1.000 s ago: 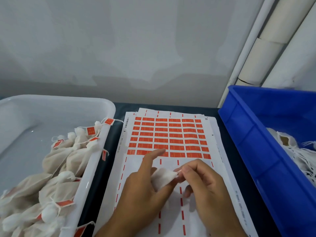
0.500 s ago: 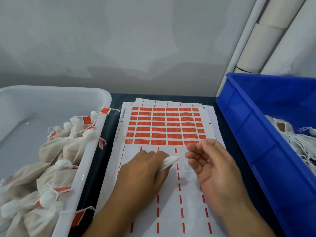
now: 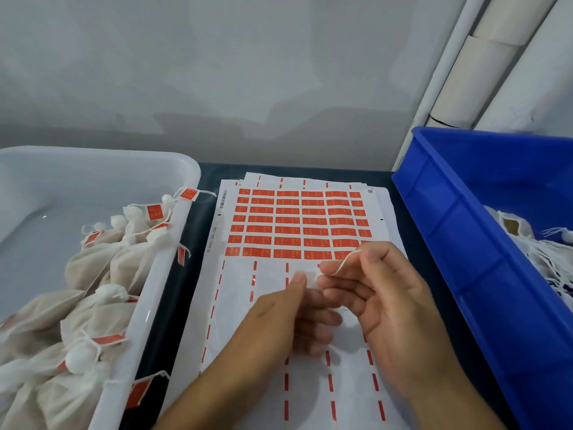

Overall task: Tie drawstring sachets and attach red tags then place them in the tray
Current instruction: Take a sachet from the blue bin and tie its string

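Many tagged sachets (image 3: 93,274) are lying in the white tray (image 3: 173,243). The left hand (image 3: 288,321) and right hand (image 3: 381,293) are pinching another sachet's drawstring (image 3: 344,262); untied ones are waiting in the blue bin (image 3: 465,243).

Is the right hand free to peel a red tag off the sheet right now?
Probably not yet. The right hand pinches the drawstring of the sachet held by the left hand. The red tags lie uncovered just beyond its fingers.
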Demonstrator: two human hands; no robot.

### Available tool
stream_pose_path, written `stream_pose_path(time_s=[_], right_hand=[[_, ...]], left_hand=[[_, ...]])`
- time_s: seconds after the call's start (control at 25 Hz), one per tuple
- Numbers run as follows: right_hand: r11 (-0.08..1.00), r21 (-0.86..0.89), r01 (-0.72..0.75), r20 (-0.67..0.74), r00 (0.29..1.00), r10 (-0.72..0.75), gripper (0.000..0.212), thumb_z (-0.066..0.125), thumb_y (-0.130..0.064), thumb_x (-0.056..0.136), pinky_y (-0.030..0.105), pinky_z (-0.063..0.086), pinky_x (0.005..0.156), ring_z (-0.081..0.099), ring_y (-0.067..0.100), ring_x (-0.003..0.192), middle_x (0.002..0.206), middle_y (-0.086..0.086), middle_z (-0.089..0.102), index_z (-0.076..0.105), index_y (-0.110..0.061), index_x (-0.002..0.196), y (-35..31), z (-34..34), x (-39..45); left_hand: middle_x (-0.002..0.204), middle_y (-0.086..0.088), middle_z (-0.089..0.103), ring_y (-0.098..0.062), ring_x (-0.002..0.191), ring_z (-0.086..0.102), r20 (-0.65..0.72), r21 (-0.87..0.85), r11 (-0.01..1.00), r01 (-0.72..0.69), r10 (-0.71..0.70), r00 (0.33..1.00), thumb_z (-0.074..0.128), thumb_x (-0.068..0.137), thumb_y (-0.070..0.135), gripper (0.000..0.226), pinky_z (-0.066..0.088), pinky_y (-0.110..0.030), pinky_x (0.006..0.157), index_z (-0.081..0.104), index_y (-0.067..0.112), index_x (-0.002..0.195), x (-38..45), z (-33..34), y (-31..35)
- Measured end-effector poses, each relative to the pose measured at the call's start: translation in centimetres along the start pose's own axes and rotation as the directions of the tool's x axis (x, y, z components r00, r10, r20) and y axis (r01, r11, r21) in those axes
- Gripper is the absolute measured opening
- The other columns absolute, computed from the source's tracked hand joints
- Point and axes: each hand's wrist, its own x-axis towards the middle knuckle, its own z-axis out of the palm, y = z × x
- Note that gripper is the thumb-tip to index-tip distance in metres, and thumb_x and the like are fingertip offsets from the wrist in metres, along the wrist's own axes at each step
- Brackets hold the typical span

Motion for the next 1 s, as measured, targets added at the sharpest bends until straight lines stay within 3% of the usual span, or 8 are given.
stream_pose_path(time_s=[0.12, 0.28, 0.48, 0.6, 0.72, 0.84, 0.92, 1.0], right_hand=[[0.998, -0.062, -0.012, 0.117, 0.993, 0.019, 0.026, 0.055, -0.035, 0.1, 0.029, 0.061, 0.076, 0.077, 0.031, 0.092, 0.097, 0.016, 0.078, 0.07, -0.016, 0.09, 0.4, 0.7, -0.4], [0.984, -0.164, -0.067, 0.177, 0.979, 0.097, 0.022, 0.057, -0.033, 0.098, 0.028, 0.061, 0.074, 0.077, 0.029, 0.087, 0.094, 0.013, 0.079, 0.074, -0.021, 0.09, 0.9, 1.2, -0.5], [0.966, -0.223, -0.128, 0.129, 0.979, 0.159, 0.024, 0.066, -0.043, 0.095, 0.025, 0.06, 0.071, 0.076, 0.023, 0.08, 0.09, 0.009, 0.078, 0.076, -0.024, 0.087, 1.5, 0.9, -0.2], [0.969, -0.074, -0.237, 0.092, 0.966, 0.244, 0.015, 0.082, -0.033, 0.085, 0.024, 0.06, 0.073, 0.077, 0.022, 0.083, 0.095, 0.012, 0.078, 0.08, -0.02, 0.093, 1.5, 0.5, -0.1], [0.96, 0.081, -0.269, 0.032, 0.963, 0.267, 0.027, 0.082, -0.028, 0.069, 0.023, 0.061, 0.069, 0.077, 0.021, 0.082, 0.098, 0.015, 0.079, 0.081, -0.02, 0.095, 1.5, 0.1, 0.1], [0.984, -0.102, -0.144, -0.07, 0.988, 0.137, 0.023, 0.077, -0.038, 0.072, 0.021, 0.059, 0.064, 0.077, 0.018, 0.081, 0.095, 0.003, 0.08, 0.077, -0.03, 0.094, 1.3, 0.2, 0.0], [0.947, -0.321, -0.029, -0.101, 0.995, -0.004, 0.023, 0.073, -0.047, 0.074, 0.018, 0.059, 0.065, 0.077, 0.012, 0.083, 0.092, -0.008, 0.079, 0.07, -0.038, 0.095, 1.2, 0.3, -0.1], [0.893, -0.445, 0.066, -0.073, 0.991, -0.11, 0.019, 0.07, -0.049, 0.079, 0.018, 0.06, 0.071, 0.075, 0.006, 0.089, 0.094, -0.017, 0.077, 0.066, -0.042, 0.097, 1.3, 0.4, -0.2]], left_hand=[[0.109, -0.007, 0.077, -0.018, 0.099, 0.074, 0.057, -0.308, 0.947, 0.091, -0.077, 0.995, 0.032, 0.104, 0.056, 0.054, 0.058, -0.029, 0.083, 0.078, 0.028, 0.106, 0.6, -0.5, -0.1], [0.125, -0.009, 0.07, -0.024, 0.12, 0.065, 0.107, -0.527, 0.841, 0.117, -0.071, 0.992, 0.037, 0.106, 0.044, 0.048, 0.053, -0.037, 0.1, 0.074, 0.017, 0.119, 0.8, -1.5, 0.1], [0.11, -0.014, 0.066, -0.026, 0.097, 0.062, 0.095, -0.747, 0.651, 0.134, -0.096, 0.991, 0.051, 0.088, 0.024, 0.037, 0.049, -0.044, 0.092, 0.069, 0.003, 0.112, 0.8, -2.2, 0.4], [0.105, -0.015, 0.069, -0.026, 0.093, 0.068, 0.043, -0.705, 0.705, 0.075, -0.063, 0.997, 0.052, 0.08, 0.027, 0.021, 0.054, -0.042, 0.09, 0.059, 0.008, 0.084, 0.8, -2.4, 0.8], [0.108, -0.014, 0.075, -0.025, 0.098, 0.073, -0.011, -0.561, 0.827, 0.043, -0.059, 0.998, 0.048, 0.085, 0.03, 0.027, 0.053, -0.044, 0.094, 0.057, 0.006, 0.093, 1.1, -2.3, 0.0], [0.101, -0.007, 0.077, -0.02, 0.096, 0.074, -0.059, -0.346, 0.937, 0.043, -0.068, 0.996, 0.04, 0.098, 0.034, 0.036, 0.056, -0.039, 0.084, 0.064, 0.013, 0.083, 0.9, -2.0, -0.4], [0.097, -0.004, 0.077, -0.021, 0.09, 0.073, -0.076, -0.17, 0.984, 0.057, -0.07, 0.995, 0.041, 0.094, 0.04, 0.042, 0.059, -0.036, 0.083, 0.065, 0.017, 0.068, 1.0, -1.8, -0.1], [0.091, 0.004, 0.076, -0.018, 0.081, 0.071, -0.107, 0.019, 0.998, 0.06, -0.058, 0.993, 0.045, 0.1, 0.037, 0.041, 0.06, -0.031, 0.079, 0.065, 0.021, 0.068, 1.1, -1.8, 0.0]])
